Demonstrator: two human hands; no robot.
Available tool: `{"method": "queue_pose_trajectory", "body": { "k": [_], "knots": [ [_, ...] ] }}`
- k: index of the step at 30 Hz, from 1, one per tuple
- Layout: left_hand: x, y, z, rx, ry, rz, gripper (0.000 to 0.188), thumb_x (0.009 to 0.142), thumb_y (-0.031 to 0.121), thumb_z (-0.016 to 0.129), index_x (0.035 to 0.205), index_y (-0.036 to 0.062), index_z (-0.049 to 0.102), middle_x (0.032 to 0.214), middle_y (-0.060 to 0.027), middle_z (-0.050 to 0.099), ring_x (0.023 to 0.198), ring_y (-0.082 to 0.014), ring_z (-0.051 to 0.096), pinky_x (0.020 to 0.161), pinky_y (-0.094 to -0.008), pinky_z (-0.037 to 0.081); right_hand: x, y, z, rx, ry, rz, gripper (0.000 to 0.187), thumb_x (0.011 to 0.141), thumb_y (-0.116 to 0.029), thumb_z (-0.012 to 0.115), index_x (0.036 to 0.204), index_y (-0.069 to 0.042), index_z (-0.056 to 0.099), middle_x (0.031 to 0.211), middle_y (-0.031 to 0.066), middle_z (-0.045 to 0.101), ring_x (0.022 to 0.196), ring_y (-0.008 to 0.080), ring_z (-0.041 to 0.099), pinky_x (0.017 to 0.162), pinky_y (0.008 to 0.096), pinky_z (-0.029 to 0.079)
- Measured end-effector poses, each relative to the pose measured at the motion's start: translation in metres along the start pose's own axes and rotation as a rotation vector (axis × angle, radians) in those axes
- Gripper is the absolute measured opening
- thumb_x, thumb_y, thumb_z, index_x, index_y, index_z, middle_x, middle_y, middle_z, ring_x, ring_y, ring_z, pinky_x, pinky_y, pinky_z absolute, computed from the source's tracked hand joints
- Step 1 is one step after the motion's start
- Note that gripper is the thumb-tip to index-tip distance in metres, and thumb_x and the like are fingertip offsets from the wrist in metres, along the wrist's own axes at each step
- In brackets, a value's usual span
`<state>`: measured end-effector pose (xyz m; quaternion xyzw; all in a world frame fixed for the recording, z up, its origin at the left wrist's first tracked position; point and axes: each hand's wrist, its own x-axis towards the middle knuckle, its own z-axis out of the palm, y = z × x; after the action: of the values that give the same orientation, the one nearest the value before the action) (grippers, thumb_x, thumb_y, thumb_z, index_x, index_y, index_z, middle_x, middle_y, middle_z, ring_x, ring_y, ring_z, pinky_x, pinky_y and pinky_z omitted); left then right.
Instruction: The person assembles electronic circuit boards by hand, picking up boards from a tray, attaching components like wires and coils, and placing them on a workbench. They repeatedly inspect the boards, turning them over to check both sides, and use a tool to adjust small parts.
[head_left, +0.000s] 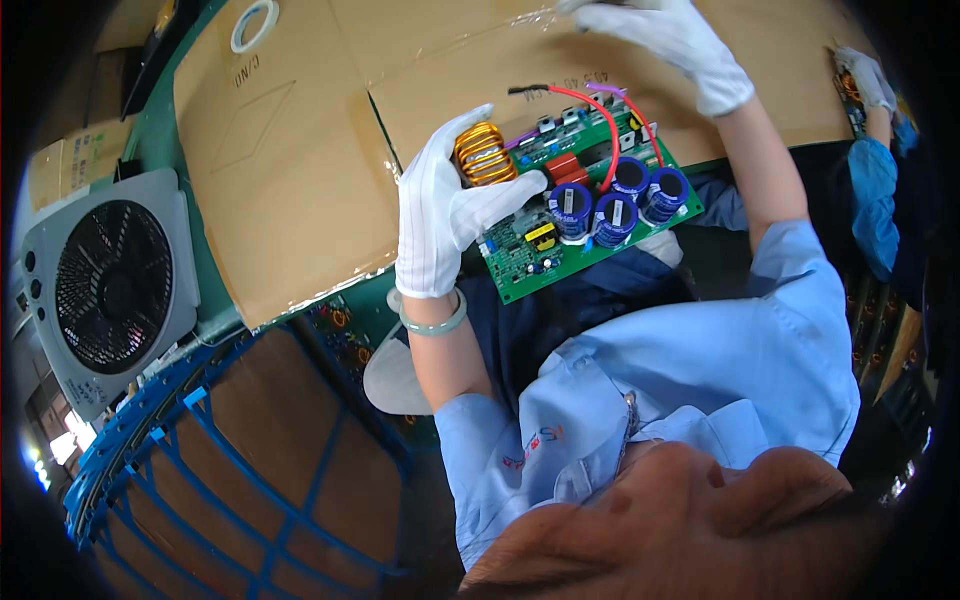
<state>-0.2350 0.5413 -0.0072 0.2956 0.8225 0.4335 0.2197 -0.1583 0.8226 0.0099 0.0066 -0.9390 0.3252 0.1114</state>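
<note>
Green board: the circuit board (566, 260) is up in the left hand, above the lap and by the near edge of the cardboard.
Parts on it: a gold wire coil (485, 155) at the left end, four blue cans (614, 215) toward the right, and a small yellow block (540, 236) low down.
Wires: red wires (616, 135) loop up and over the board.
Left hand: the left hand (430, 200), in a white glove, pinches the board's left end. The thumb lies across the top, and the pointing finger stretches past the coil. I cannot see the other fingers well.
Right hand: the right hand (680, 45), also in a white glove, is well apart from the board, at the top edge. Its fingers are blurry, so I cannot tell if they pinch anything.
Wrist: a pale green bangle (435, 318) on the left arm.
Table: brown cardboard (290, 160), with a white ring (237, 35) at its far left.
Left side: a grey fan (110, 290) and a blue rack (197, 398).
Right side: another person's gloved hand (865, 78) and blue sleeve (873, 205).
</note>
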Motion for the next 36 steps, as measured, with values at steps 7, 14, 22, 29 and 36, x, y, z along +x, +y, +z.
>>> {"method": "queue_pose_trajectory", "body": {
  "k": [7,14,22,29,36],
  "knots": [
    [0.007,-0.001,-0.001,-0.033,-0.073,-0.052,0.076,0.062,0.039,0.095,0.121,0.0008,0.066,0.098,-0.0123,0.074,0.087,-0.0191,0.071,0.083,-0.033,0.057,0.023,0.0,0.041,0.547,-0.442,-0.116,0.031,0.094,-0.033,0.065,0.105,-0.004,0.069,0.102,0.0128,0.069,0.094,0.0245,0.065,0.084,0.0373,0.05],
    [0.002,-0.016,0.006,-0.299,-0.016,-0.067,0.076,0.06,0.034,0.098,0.12,-0.0005,0.066,0.102,-0.0117,0.074,0.092,-0.0185,0.071,0.086,-0.0329,0.057,0.024,-0.015,0.056,0.293,-0.463,-0.057,0.041,0.08,-0.04,0.075,0.085,-0.001,0.063,0.074,0.02,0.058,0.072,0.0371,0.061,0.065,0.0427,0.048],
    [0.008,-0.024,0.005,-0.484,-0.084,-0.155,0.085,0.049,0.023,0.1,0.124,-0.0001,0.066,0.108,-0.0115,0.073,0.098,-0.0175,0.069,0.09,-0.0337,0.056,0.029,-0.012,0.052,0.279,-0.458,0.012,0.042,0.08,-0.041,0.075,0.085,-0.001,0.063,0.074,0.0203,0.059,0.072,0.0376,0.061,0.065,0.0432,0.048],
    [0.01,-0.028,0.007,-0.577,-0.103,-0.152,0.091,0.045,0.02,0.1,0.127,0.0005,0.065,0.11,-0.011,0.073,0.099,-0.0185,0.069,0.091,-0.0336,0.056,0.031,-0.012,0.05,0.292,-0.473,0.043,0.042,0.08,-0.041,0.075,0.084,-0.001,0.064,0.074,0.0205,0.059,0.072,0.038,0.061,0.065,0.0437,0.048],
    [0.01,-0.024,0.008,-0.548,-0.091,-0.145,0.089,0.05,0.024,0.101,0.128,-0.0003,0.065,0.111,-0.0115,0.073,0.1,-0.0173,0.069,0.092,-0.0328,0.055,0.033,-0.012,0.052,0.3,-0.502,0.047,0.042,0.081,-0.042,0.075,0.084,-0.001,0.064,0.074,0.0207,0.06,0.072,0.0384,0.061,0.065,0.0441,0.048]
  ]
}}
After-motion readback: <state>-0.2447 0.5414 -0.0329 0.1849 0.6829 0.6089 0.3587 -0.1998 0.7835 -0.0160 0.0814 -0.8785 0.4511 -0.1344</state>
